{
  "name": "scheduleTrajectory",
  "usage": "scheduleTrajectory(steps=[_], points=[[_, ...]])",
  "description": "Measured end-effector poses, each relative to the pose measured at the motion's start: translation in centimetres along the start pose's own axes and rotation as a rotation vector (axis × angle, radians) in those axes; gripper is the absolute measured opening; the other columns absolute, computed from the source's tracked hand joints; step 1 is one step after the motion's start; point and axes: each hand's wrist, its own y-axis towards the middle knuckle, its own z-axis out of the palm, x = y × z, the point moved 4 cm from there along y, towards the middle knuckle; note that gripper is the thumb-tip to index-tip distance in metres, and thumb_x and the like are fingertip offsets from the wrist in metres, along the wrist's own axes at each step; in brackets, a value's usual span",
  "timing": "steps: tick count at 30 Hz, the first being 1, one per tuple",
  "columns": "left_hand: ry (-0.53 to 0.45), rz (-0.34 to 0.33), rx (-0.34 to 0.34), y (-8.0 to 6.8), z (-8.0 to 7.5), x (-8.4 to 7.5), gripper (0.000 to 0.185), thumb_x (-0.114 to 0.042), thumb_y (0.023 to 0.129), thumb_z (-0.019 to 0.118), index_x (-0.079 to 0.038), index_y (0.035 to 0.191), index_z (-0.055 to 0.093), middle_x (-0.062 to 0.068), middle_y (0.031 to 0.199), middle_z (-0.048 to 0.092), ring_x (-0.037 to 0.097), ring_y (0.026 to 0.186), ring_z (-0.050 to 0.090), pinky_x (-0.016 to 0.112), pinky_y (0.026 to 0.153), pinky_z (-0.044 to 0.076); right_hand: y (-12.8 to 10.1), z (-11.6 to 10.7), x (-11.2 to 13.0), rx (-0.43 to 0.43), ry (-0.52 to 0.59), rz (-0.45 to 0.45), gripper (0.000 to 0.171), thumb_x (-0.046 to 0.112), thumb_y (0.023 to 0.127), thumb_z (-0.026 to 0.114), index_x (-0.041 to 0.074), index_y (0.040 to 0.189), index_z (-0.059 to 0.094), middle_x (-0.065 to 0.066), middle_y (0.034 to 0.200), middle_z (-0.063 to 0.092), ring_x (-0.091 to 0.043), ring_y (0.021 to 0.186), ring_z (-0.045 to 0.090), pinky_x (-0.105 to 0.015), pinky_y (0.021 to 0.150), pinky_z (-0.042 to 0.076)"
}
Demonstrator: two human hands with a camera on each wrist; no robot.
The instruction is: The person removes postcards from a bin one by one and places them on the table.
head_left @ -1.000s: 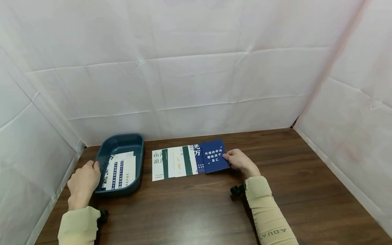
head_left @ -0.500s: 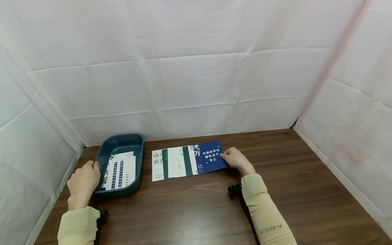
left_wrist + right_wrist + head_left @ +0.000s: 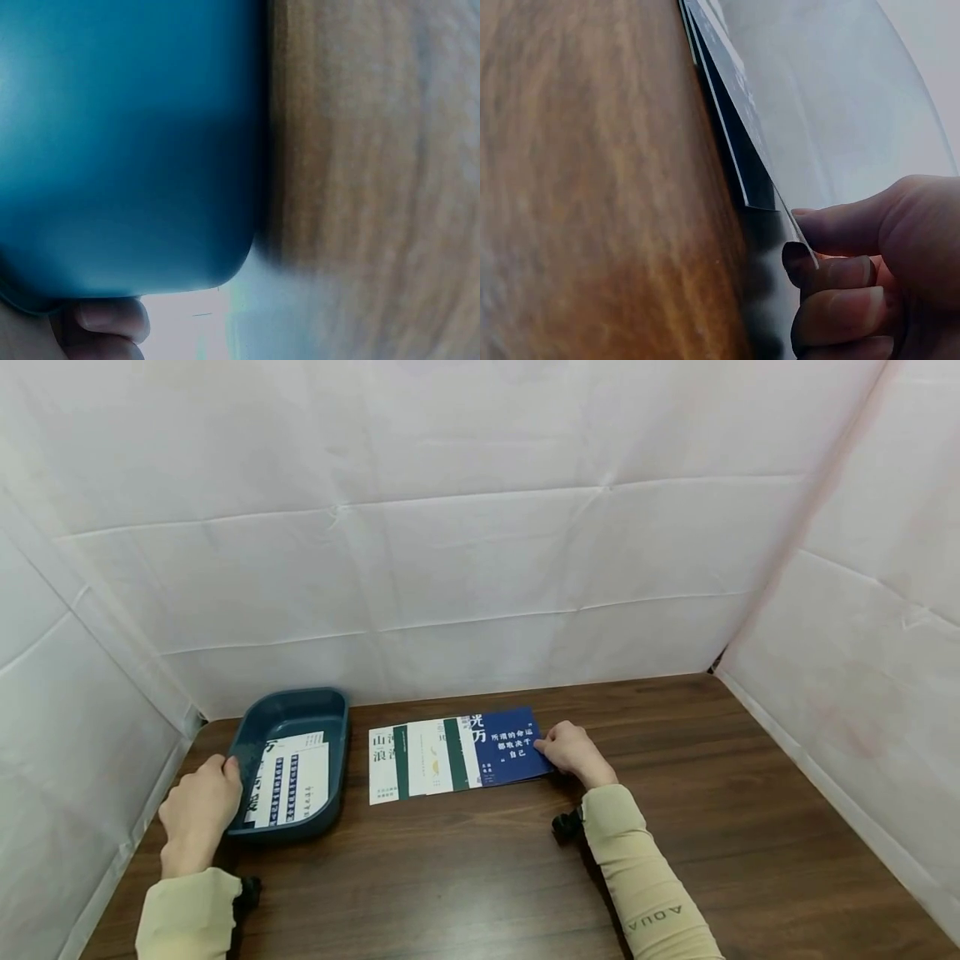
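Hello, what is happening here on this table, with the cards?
A person's right hand pinches the right edge of a blue card atop a fanned row of cards on the wooden table. The left hand grips the near rim of a dark teal tray that has more cards in it.

Right hand (image 3: 870,277) pinching the lifted edge of a card (image 3: 795,142) above the wooden table (image 3: 592,187).

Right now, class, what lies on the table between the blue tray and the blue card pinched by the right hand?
In the head view, a fanned row of white and green cards lies between the blue tray and the blue card.
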Motion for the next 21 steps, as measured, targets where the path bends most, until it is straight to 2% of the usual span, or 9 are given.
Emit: scheduleTrajectory(steps=[4, 8, 21], points=[[-0.001, -0.002, 0.001, -0.05, 0.00, -0.02, 0.047, -0.028, 0.106, 0.032, 0.010, 0.128, 0.048, 0.041, 0.117, 0.052, 0.058, 0.090, 0.054, 0.065, 0.070, 0.042, 0.09, 0.01, 0.02, 0.012, -0.042, 0.015, 0.042, 0.028, 0.099, 0.058, 0.008, 0.062, 0.055, -0.004, 0.043, 0.049, -0.015, 0.039, 0.048, -0.027, 0.041, 0.036], [-0.004, -0.005, 0.007, -0.14, 0.05, 0.10, 0.048, -0.029, 0.106, 0.031, 0.009, 0.129, 0.047, 0.041, 0.118, 0.051, 0.058, 0.092, 0.054, 0.066, 0.071, 0.041, 0.02, 0.00, 0.02, 0.010, -0.037, 0.026, 0.039, 0.028, 0.099, 0.059, 0.006, 0.067, 0.057, -0.008, 0.047, 0.055, -0.017, 0.040, 0.052, -0.029, 0.042, 0.040], [0.003, -0.016, 0.008, 0.09, 0.07, -0.03, 0.047, -0.028, 0.106, 0.031, 0.010, 0.129, 0.047, 0.041, 0.119, 0.051, 0.056, 0.091, 0.054, 0.066, 0.073, 0.042, 0.01, 0.05, -0.07, 0.002, -0.032, 0.001, 0.035, 0.026, 0.099, 0.059, 0.005, 0.072, 0.056, -0.010, 0.054, 0.059, -0.018, 0.043, 0.057, -0.029, 0.044, 0.044]])
